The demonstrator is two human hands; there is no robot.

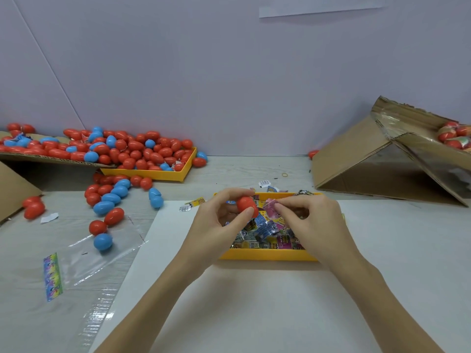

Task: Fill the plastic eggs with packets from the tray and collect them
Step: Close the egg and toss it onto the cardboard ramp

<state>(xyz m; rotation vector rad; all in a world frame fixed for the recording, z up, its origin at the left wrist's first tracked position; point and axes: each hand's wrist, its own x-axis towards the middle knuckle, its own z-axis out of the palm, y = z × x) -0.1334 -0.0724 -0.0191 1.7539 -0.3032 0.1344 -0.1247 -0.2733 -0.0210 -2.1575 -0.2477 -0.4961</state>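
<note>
Head view. Both forearms reach forward from the bottom edge and meet over the yellow tray point(265, 255) of packets point(265, 234), which sits on a white sheet point(254, 301) on the desk point(229, 169).

Left hand point(221, 220): palm turned inward, fingers curled. Grip closed round a red egg half point(246, 205), thumb on its near side, fingers over the top, the open end facing the right hand. The half is held above the tray's far-left part.

Right hand point(308, 220): back of hand up, wrist bent left. Thumb and forefinger pinch a pink packet point(270, 205) just beside the mouth of the red half; whether it touches the rim I cannot tell. Other fingers loosely curled.

Left of desk: second yellow tray point(153, 174) heaped with red and blue eggs point(142, 154), more spilling from a cardboard flap point(51, 157) onto the desk. Loose eggs point(109, 200) trail toward a clear plastic bag point(102, 250). Right: tilted cardboard box point(356, 159) with a few eggs inside.
</note>
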